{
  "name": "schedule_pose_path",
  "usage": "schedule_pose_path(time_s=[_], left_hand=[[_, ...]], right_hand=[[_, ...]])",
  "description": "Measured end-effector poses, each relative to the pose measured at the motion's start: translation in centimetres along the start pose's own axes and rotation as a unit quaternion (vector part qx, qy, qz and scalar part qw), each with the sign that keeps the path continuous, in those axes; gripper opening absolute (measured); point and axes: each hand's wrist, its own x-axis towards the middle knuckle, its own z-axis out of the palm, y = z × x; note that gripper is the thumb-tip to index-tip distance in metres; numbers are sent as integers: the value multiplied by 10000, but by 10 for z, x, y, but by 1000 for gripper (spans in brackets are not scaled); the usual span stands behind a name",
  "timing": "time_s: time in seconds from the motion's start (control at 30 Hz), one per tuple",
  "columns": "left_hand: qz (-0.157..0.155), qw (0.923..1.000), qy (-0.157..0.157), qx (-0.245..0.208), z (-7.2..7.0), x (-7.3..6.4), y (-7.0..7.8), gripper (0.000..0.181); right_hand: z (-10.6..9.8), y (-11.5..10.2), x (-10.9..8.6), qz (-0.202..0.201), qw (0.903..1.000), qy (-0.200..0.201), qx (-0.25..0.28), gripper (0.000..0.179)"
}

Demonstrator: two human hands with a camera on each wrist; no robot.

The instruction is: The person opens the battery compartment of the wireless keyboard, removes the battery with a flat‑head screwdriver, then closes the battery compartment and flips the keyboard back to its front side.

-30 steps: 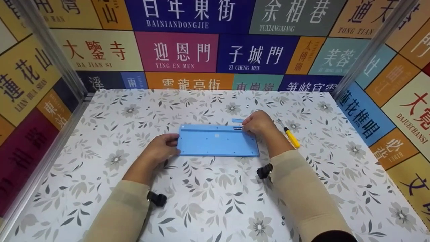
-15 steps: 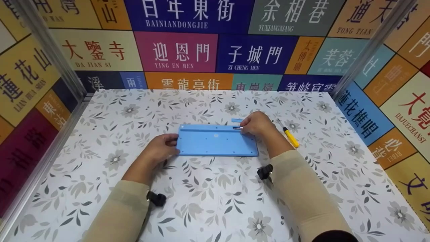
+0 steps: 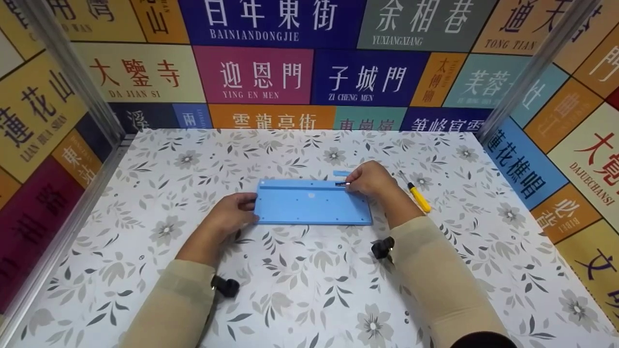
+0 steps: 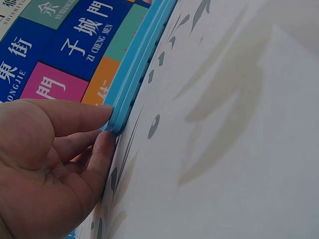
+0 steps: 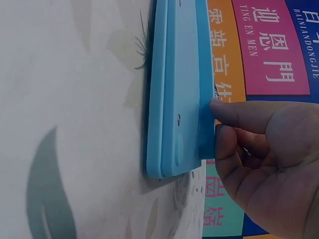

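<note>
A light-blue keyboard (image 3: 290, 208) lies underside up on the table, small screws dotting its back. My left hand (image 3: 231, 212) holds its left end; in the left wrist view the thumb and fingers pinch the corner of the keyboard (image 4: 130, 82). At the raised far strip, toward the right, there is an open battery slot (image 3: 342, 184) with something dark and silvery in it. My right hand (image 3: 371, 180) has thumb and forefinger together there, pinching what looks like a small battery, mostly hidden by the fingers. Seen from the right wrist, the right hand (image 5: 269, 149) touches the raised strip.
A small blue battery cover (image 3: 341, 173) lies just behind the keyboard, beside the right hand. To the right lies a screwdriver (image 3: 419, 197) with a yellow and black handle. Sign-patterned panels (image 3: 263, 75) and metal posts bound the floral-covered table (image 3: 309, 290).
My right hand has shifted very slightly left and toward me at the battery slot. The left hand and the keyboard stay in place.
</note>
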Motion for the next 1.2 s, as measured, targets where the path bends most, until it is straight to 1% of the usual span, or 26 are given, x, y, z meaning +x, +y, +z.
schedule_pose_path(time_s=[0.13, 0.33, 0.57, 0.77, 0.87, 1.0, 1.2], left_hand=[[-44, 10000, 25, 37, 0, 0, 0, 70], [-84, 10000, 35, 19, 0, 0, 1, 70], [-63, 10000, 16, 59, 0, -1, 1, 69], [-108, 9999, 24, 96, -1, 0, 1, 69], [-150, 9998, 36, 88, -1, 0, 1, 69], [-202, 9998, 45, 62, -1, 1, 1, 70], [-166, 9998, 27, 139, -1, 0, 3, 69]], right_hand=[[0, 0, -1, 1, 10000, 21, 91, 12], [0, 1, -1, 38, 9989, 3, 466, 11], [-2, 4, -2, -200, 9988, 78, 446, 15], [-6, 4, -3, -97, 9976, 90, 685, 16], [-7, 1, -4, -70, 9972, 96, 743, 16], [-8, -3, -4, -135, 9966, 117, 807, 17], [-8, -15, -4, -78, 9945, 110, 1037, 17]])
